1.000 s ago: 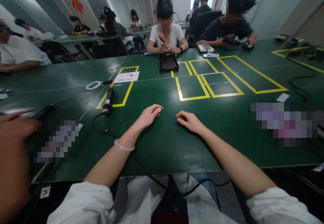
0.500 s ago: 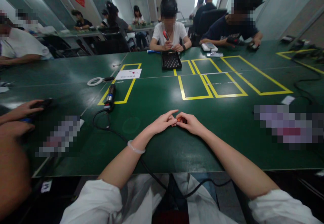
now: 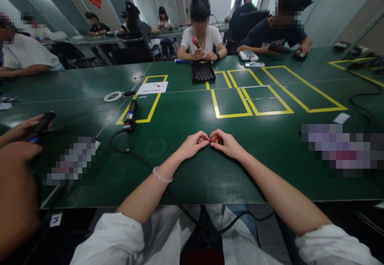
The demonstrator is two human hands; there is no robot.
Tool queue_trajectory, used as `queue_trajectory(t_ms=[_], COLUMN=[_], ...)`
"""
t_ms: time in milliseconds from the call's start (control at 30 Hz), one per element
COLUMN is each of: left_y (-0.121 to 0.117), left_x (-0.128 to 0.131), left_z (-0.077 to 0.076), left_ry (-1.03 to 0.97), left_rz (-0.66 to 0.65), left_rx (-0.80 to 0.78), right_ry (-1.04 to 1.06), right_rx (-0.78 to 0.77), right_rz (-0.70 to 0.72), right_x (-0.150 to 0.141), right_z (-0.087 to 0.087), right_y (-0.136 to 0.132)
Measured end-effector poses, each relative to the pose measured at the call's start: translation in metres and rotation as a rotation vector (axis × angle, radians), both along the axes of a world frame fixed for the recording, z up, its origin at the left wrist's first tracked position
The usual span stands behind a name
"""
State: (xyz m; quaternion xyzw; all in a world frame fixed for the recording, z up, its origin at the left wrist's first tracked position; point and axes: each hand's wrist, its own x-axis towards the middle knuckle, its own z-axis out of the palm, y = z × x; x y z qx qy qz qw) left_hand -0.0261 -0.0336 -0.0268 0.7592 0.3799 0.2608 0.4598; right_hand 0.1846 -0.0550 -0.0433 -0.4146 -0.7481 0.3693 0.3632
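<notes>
My left hand and my right hand meet above the green table, their fingertips almost touching. Between them is a small red-orange piece, too small and too covered by fingers to name. The fingers of both hands are curled in a pinch at its two ends. A pale bracelet circles my left wrist. Left of my hands, a black cylindrical tool with a blue band lies on the table, with a black cable running from it toward my lap.
Yellow tape outlines mark the table. Beyond them stand a black tray, a white sheet and a white cable loop. A co-worker's hands hold a dark tool at left. Across the table, another person grips a red-handled tool.
My left fingers, stretched out before, have curled in to pinch, and more of the red-orange piece shows. At left, the co-worker's dark tool has tilted upward.
</notes>
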Motion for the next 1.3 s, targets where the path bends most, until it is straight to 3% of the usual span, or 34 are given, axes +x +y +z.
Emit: queue_trajectory(t_ms=[367, 767, 1300], left_y=[-0.0030, -0.0039, -0.0031], left_x=[0.0015, 0.0027, 0.0018], left_z=[0.0034, 0.0074, 0.0002], left_ry=[0.042, 0.113, 0.014], left_rz=[0.010, 0.007, 0.004], left_rx=[0.018, 0.079, 0.045], right_ry=[-0.007, 0.046, 0.007], right_rx=[0.005, -0.029, -0.021], right_rz=[-0.063, 0.017, -0.033], right_x=[-0.0007, -0.0014, -0.0002], right_z=[0.0011, -0.0018, 0.0020], right_y=[-0.0002, 0.0005, 0.0000])
